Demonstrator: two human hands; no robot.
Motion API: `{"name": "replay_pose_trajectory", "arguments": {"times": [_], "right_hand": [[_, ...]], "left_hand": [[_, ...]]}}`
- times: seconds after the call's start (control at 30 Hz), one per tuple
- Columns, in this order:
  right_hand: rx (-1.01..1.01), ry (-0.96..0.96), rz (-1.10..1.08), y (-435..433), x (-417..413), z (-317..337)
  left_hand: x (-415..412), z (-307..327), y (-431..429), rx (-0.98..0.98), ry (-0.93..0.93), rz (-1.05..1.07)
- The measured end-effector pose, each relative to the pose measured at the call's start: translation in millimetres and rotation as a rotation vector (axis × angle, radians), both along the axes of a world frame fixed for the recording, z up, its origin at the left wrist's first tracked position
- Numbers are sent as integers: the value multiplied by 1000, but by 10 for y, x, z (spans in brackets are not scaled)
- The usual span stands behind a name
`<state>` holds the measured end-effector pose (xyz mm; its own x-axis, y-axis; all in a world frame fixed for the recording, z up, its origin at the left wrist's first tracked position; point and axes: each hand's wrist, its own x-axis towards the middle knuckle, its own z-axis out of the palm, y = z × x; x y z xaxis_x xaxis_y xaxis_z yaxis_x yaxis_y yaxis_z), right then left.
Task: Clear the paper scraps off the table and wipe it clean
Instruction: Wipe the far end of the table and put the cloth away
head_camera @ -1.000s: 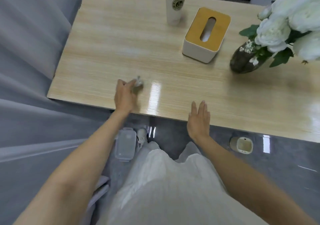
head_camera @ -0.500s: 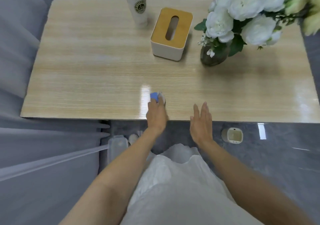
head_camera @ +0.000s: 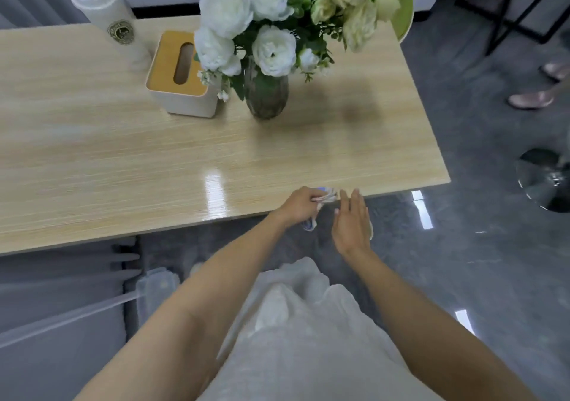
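Table edge [head_camera: 123, 215]: left grip [head_camera: 297, 204] clutches crumpled wad [head_camera: 327, 194], right grip [head_camera: 351, 225] (flat, empty) beside.

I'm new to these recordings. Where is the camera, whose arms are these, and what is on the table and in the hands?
No machine here: a person wears one wide-angle camera on the head, looking down at their own bare hands. On the wooden table stand a tall white tumbler, a tissue box and a vase of flowers. The left hand grips a crumpled blue-and-white wad at the near edge; cloth or paper, I cannot tell. The right hand is open, beside it, just off the edge.
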<state>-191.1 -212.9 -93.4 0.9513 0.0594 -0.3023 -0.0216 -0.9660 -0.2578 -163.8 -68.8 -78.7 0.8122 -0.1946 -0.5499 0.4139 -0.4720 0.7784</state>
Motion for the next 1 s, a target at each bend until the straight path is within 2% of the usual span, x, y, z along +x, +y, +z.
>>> {"name": "replay_pose_trajectory", "arguments": {"times": [0.1, 0.2, 0.27, 0.37, 0.43, 0.57, 0.63, 0.73, 0.87, 0.93, 1.0], "right_hand": [[186, 22, -32, 119, 174, 164], [546, 127, -236, 349, 390, 417], [749, 253, -348, 538, 506, 588], [1033, 521, -370, 890, 588, 769], [1138, 650, -356, 1160, 569, 864], [990, 612, -198, 1726, 385, 1039], [945, 565, -241, 1983, 279, 1062], [934, 555, -276, 2336, 91, 1039], [900, 575, -210, 2858, -241, 985], [884, 556, -193, 3149, -426, 939], [871, 543, -151, 3436, -613, 868]], "left_hand": [[86, 235, 234, -211, 93, 247], [91, 395, 608, -310, 141, 268], [41, 480, 881, -425, 190, 267], [-112, 616, 1244, -549, 217, 301], [-242, 722, 1455, -582, 221, 340], [-546, 856, 1936, -491, 176, 407], [-718, 866, 2193, -428, 161, 438], [-998, 847, 2531, -438, 152, 542], [-1391, 767, 2900, -455, 79, 875], [-1626, 692, 3096, -547, 35, 1119], [-1913, 612, 3281, -659, 11, 1261]]}}
